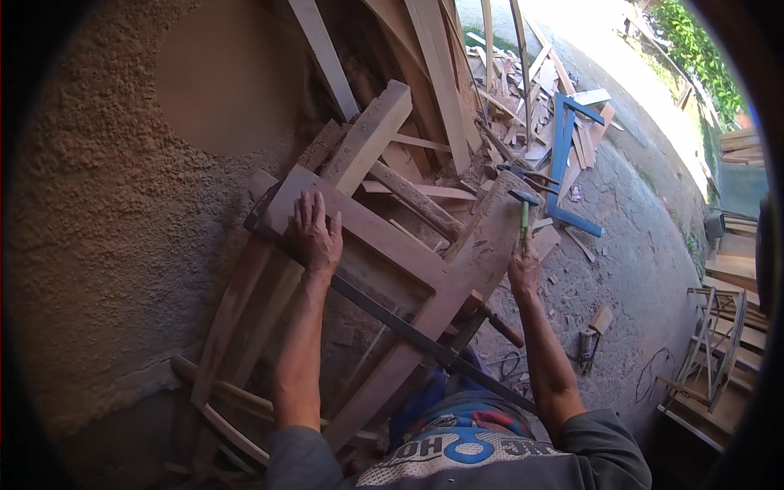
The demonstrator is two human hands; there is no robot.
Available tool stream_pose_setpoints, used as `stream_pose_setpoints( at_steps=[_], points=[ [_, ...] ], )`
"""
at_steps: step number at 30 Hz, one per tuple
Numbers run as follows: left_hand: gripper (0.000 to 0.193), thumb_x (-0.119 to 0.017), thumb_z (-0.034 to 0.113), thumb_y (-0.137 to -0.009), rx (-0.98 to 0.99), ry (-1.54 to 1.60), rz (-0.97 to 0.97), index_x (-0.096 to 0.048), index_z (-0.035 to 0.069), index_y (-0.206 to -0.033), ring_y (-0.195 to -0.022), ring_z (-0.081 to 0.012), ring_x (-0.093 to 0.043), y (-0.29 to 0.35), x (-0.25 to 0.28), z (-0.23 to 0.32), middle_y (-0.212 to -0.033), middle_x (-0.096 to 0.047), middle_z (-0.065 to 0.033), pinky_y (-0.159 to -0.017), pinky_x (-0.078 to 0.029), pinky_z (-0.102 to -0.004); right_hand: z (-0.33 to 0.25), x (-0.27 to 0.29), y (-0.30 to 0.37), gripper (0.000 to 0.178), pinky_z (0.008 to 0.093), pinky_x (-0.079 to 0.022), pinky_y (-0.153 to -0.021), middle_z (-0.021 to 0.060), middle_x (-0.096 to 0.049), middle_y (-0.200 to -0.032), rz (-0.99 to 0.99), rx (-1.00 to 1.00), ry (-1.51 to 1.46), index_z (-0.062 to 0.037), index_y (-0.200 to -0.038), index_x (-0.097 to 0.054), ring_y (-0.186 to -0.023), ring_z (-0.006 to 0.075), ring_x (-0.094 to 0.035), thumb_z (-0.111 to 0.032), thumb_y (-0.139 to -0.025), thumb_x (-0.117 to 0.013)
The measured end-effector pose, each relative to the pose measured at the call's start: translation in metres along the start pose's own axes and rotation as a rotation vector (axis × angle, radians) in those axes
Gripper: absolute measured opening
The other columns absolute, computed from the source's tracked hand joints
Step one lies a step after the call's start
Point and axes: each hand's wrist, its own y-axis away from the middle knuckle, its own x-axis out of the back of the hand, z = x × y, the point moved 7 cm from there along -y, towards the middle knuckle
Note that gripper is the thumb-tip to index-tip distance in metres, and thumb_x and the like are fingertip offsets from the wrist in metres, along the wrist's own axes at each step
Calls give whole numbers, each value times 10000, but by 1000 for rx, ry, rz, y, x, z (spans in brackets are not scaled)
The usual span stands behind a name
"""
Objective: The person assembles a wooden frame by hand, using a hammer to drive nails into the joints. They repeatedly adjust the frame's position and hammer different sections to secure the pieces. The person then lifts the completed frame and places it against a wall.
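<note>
Two hands noted at a reddish-brown wooden frame of nailed planks [384,237], propped aslant against a rough plastered wall [106,204]. Found the left hand [314,233] laid flat on the upper cross plank of that frame, fingers [304,208] spread apart and pressing, clamped on nothing. Found the right hand [523,273] raised beside the frame's long diagonal plank [469,253], fingers closed together round the shaft of a green-handled steel hammer [523,216], head uppermost and just above the plank's far end. Recorded a long dark metal bar clamp [408,331] running diagonally across the frame, from beneath the left hand down toward the lap. Observed a heap of pale timber offcuts [523,106] and a blue metal angle frame [563,155] on the gravel ground [637,261] beyond.

Risks, as judged:
- Frame liable to slide or rock under a blow, being leaned and steadied by one flat palm only.
- Glancing strike possible off the plank's narrow end; hammer then likely to skid toward the offcuts or the knees.
- Clamp bar likely to jar loose if struck or shaken.
- Cannot tell whether the frame's lower end is braced.
</note>
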Motion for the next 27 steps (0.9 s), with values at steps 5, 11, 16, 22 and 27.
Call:
stream_pose_setpoints(
  at_steps=[5, 11, 16, 22, 27],
  points=[
    [745, -661, 448, -928, -270, 258, -221, -443, 89, -1544, -1506, -396, -307, 100, -2, 151, -1621, -362, -185, -1226, -214, -575, 13, -8, 3, 562, 477, -531, -889, 271, -647, -1158, -36, 99, 88, -108, -1516, -480, -1013, 423, -670, -182, -969, -585],
    [880, -631, 507, -943, -174, 273, -330, -280, 46, -1606, -1538, -398, -234, 145, -21, 202, -1663, -260, -207, -1246, -140, -572, 12, 37, 15, 478, 480, -533, -831, 209, -605, -1065, -62, 254, 185, -107, -1417, -562, -897, 402, -661, -243, -963, -622],
    [840, -518, 500, -1004, -196, 90, -313, -219, 1, -1610, -1544, -415, -211, 163, -31, 210, -1659, -250, -231, -1241, -133, -594, 61, 54, 80, 427, 417, -539, -826, 151, -684, -922, -675, 160, -7, -39, -1101, -713, -907, 309, -682, -436, -958, -646],
    [779, -440, 469, -1045, -227, 14, -306, -216, -28, -1600, -1540, -422, -214, 168, -29, 221, -1658, -237, -245, -1236, -146, -602, 86, 11, 133, 474, 328, -577, -711, 83, -721, -931, -1450, -266, -523, -10, -1115, -690, -819, 201, -702, -461, -970, -675],
    [857, -409, 560, -1037, -233, -19, -300, -175, -37, -1605, -1546, -439, -175, 169, -30, 222, -1664, -196, -261, -1238, -117, -609, 83, -19, 150, 464, 297, -515, -487, 37, -675, -811, -1799, -521, -781, -26, -1302, -596, -550, 144, -628, -252, -930, -757]
  ],
)
